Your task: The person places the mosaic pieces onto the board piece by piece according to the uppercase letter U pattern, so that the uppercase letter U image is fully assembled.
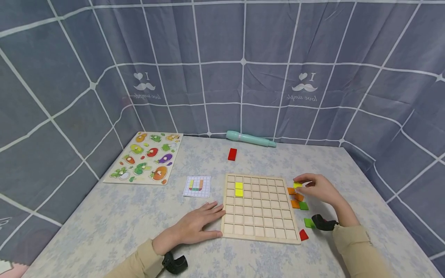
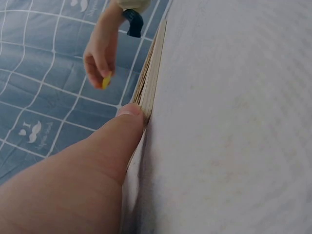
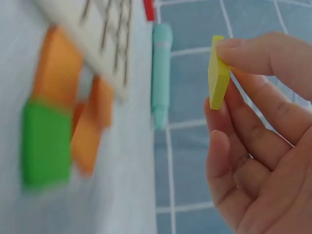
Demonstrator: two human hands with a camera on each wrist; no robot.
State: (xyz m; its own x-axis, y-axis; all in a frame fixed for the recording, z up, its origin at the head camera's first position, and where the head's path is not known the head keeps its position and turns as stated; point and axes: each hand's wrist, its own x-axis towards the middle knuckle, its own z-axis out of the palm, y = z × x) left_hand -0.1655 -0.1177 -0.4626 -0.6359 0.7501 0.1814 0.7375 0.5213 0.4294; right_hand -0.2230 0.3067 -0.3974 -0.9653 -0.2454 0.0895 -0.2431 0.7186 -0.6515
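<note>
A wooden grid board (image 1: 259,216) lies on the table, with two yellow square tiles (image 1: 239,189) set one above the other in its upper left cells. My left hand (image 1: 196,224) rests flat at the board's left edge, fingers straight. In the left wrist view the thumb (image 2: 114,139) touches that edge. My right hand (image 1: 321,189) is raised off the right side of the board and pinches a yellow tile (image 3: 218,73) between thumb and fingers. Below it lie several orange tiles (image 1: 295,204) and green tiles (image 1: 309,222), with a red tile (image 1: 303,234) by the lower right corner.
A small pattern card (image 1: 197,186) lies left of the board. Farther left is a vegetable puzzle board (image 1: 144,158). Behind the grid lie a red block (image 1: 232,154) and a teal pen-shaped object (image 1: 251,139). A blue checked curtain (image 1: 222,85) hangs behind the table.
</note>
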